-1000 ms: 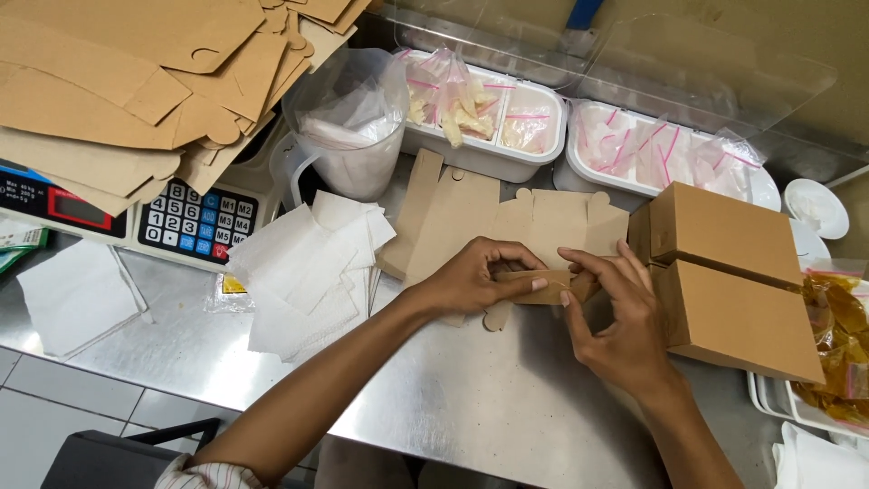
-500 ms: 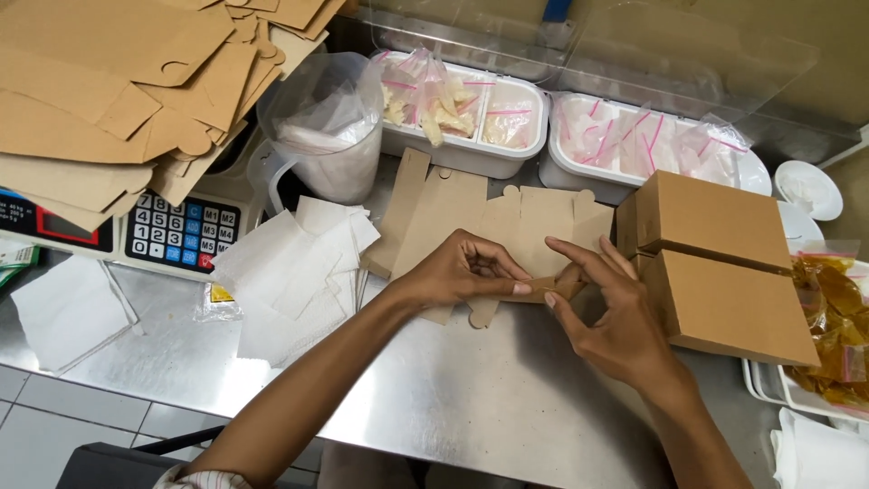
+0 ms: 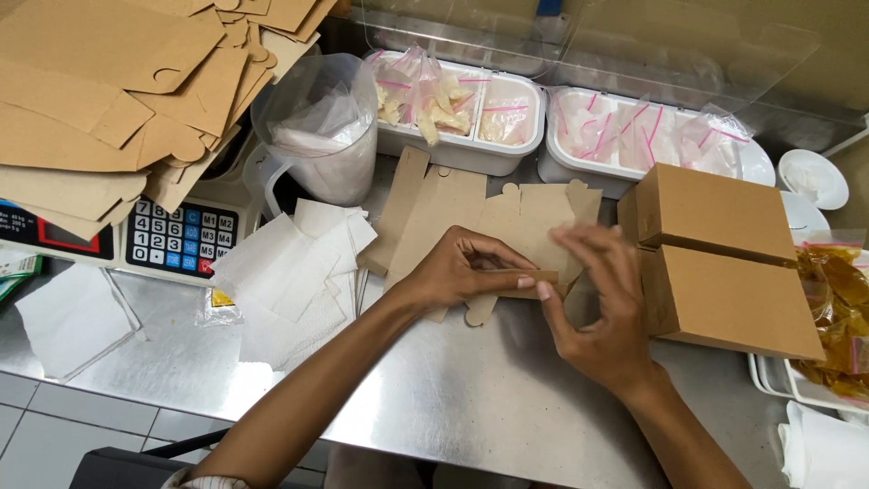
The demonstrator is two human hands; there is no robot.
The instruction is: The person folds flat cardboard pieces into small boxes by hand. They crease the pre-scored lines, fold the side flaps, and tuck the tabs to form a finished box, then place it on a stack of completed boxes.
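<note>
Two bare hands meet over a flat brown cardboard box blank (image 3: pixel 489 217) lying on the steel counter (image 3: pixel 471 398). The left hand (image 3: pixel 462 272) curls its fingertips down on a narrow folded flap, pinning the crease so it holds. The right hand (image 3: pixel 602 312) is spread, thumb at the flap's end and fingers pressing the panel flat. Just right stand two finished cardboard boxes (image 3: pixel 724 263), kept within reach. Left lie white paper sheets (image 3: pixel 299 281), and beyond them more unfolded blanks (image 3: pixel 109 100) heaped above a scale keypad (image 3: pixel 181 240).
</note>
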